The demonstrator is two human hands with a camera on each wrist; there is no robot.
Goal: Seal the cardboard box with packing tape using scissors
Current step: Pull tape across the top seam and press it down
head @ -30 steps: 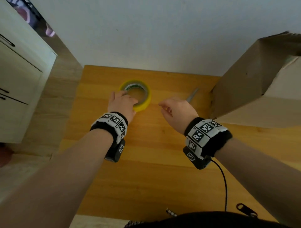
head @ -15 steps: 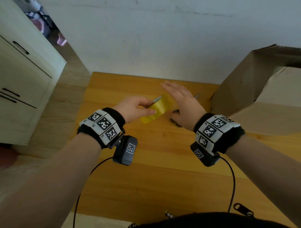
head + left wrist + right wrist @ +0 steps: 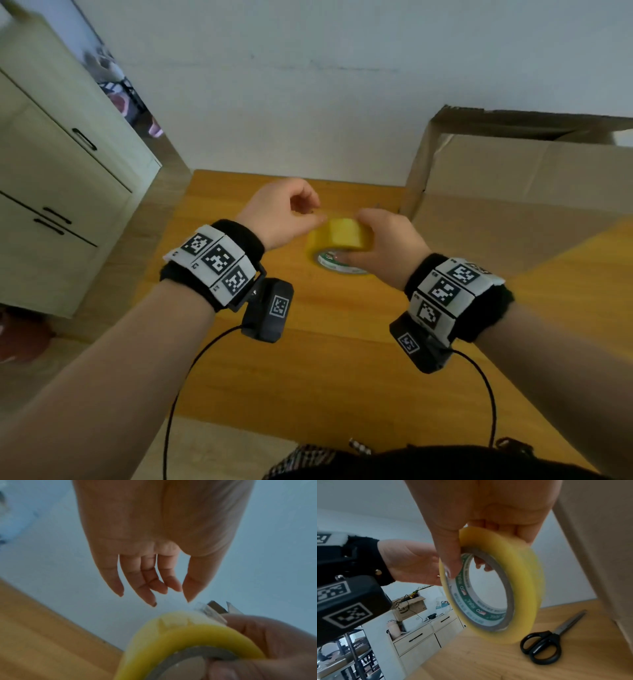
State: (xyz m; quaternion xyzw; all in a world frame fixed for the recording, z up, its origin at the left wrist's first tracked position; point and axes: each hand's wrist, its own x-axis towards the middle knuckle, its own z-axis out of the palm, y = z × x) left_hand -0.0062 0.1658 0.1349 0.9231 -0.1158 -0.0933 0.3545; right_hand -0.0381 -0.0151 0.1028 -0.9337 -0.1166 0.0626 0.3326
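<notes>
My right hand [image 3: 357, 240] grips the yellow packing tape roll [image 3: 337, 236] upright above the wooden table [image 3: 325, 377]. In the right wrist view its thumb presses the roll's side at the green-printed core [image 3: 481, 609] and its fingers wrap the outer rim. My left hand [image 3: 315, 215] hovers just left of the roll's top with its fingers [image 3: 150, 588] loosely curled and holding nothing. Black-handled scissors [image 3: 541, 646] lie on the table under the roll, beside the cardboard box [image 3: 513, 192]. The head view hides the scissors behind my hands.
The big box fills the table's right side, its flap [image 3: 496, 120] standing up against the white wall. A pale cabinet [image 3: 61, 178] with drawers stands left of the table across a strip of floor. Camera cables [image 3: 191, 370] hang from both wrists.
The tape roll has passed from my left hand to my right. Both hands have risen above the table, and my left hand has let go and now hovers beside the roll.
</notes>
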